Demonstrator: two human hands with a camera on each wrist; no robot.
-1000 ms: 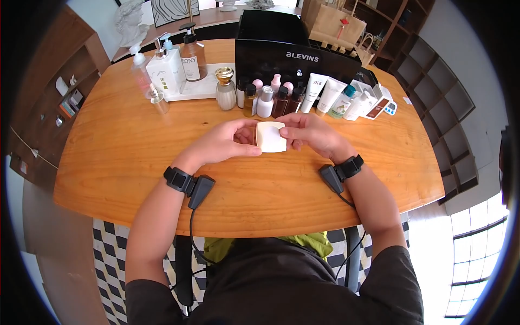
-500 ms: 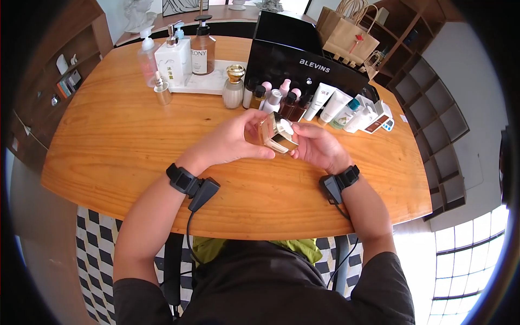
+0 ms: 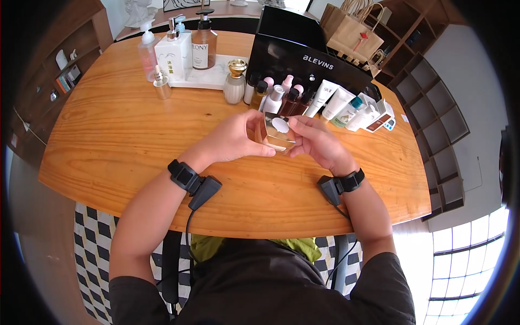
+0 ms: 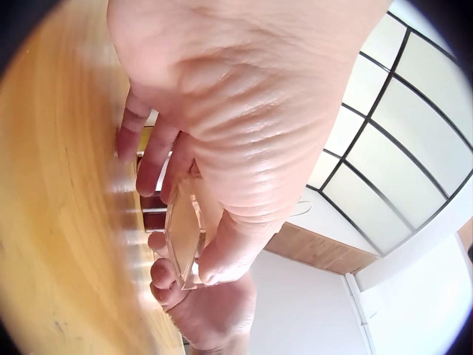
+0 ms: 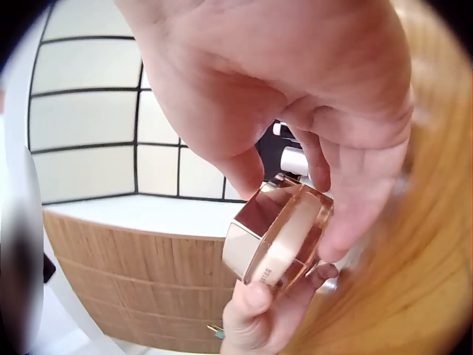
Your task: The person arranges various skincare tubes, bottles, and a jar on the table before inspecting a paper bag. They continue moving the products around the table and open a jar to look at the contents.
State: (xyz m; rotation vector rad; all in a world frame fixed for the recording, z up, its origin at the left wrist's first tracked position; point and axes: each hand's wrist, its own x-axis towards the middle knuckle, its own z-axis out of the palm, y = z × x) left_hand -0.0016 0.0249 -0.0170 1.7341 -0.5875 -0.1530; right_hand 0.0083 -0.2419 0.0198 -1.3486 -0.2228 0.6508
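Both hands hold a square cosmetic jar [image 3: 272, 140] above the table, its shiny gold face with a pale oval patch [image 3: 280, 125] turned up toward the head camera. My left hand [image 3: 234, 135] grips the jar's left side, thumb along the near edge and fingers behind. From the other side, my right hand [image 3: 320, 142] pinches it, thumb at the upper right corner. The right wrist view shows the jar [image 5: 284, 240] side-on, with a mirror-like gold part against a clear-walled, cream-coloured body. Clear walls also show on the jar [image 4: 183, 233] in the left wrist view.
Behind the hands, a row of small bottles and tubes [image 3: 338, 103] lines a black box [image 3: 292, 59]. A ribbed bottle with a gold cap [image 3: 234, 86] stands beside a white tray [image 3: 216, 79] of pump bottles. Farther left is a small dropper-topped bottle [image 3: 162, 86]. Wooden tabletop [image 3: 135, 141] lies underneath.
The jar has turned in both hands, from a pale cream face toward the camera, through a tilt, to the gold face. The head view has shifted; both hands keep holding the jar.
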